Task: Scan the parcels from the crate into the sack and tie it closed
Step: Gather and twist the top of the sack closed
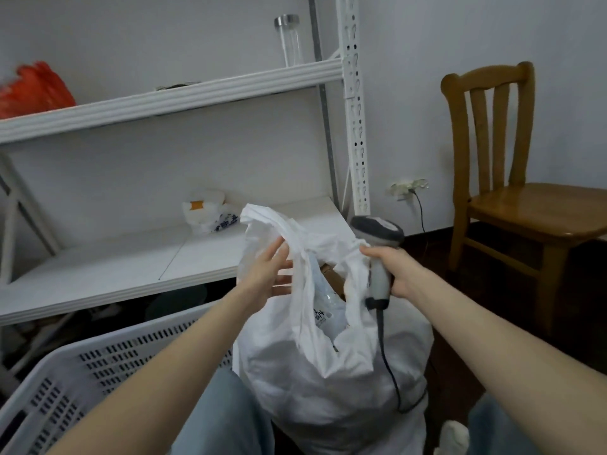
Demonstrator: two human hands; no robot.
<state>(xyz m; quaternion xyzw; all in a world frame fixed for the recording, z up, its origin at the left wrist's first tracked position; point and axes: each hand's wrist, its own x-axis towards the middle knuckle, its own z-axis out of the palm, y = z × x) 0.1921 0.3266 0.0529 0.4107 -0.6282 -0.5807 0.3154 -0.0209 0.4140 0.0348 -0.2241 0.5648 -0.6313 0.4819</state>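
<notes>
Between the knees, on the floor, a white sack [328, 372] is seen standing upright with its mouth pulled open.
- Inside the mouth: a brown cardboard box [333, 278] at the back, and a pale plastic-wrapped parcel [323, 311] with dark print in front of it. Deeper contents are hidden by the cloth.
- Left hand [267, 274]: fingers are held nearly straight against the sack's raised left edge; no closed grip can be made out.
- Right hand [392, 269]: fingers are wrapped round the handle of a grey scanner [377, 233], held at the sack's right edge, head uppermost. Its cable [386, 356] is draped down the sack's front.
- A white slotted crate [98, 372] is set just left of the sack; only its wall is shown, its inside is blocked by the left forearm.
- Behind, on a white shelf [131, 267], small white bags [210, 215] are piled; on the upper board a red bag [33, 90] and a clear jar [289, 41] are kept.
- A wooden chair [512, 198] is placed to the right.
</notes>
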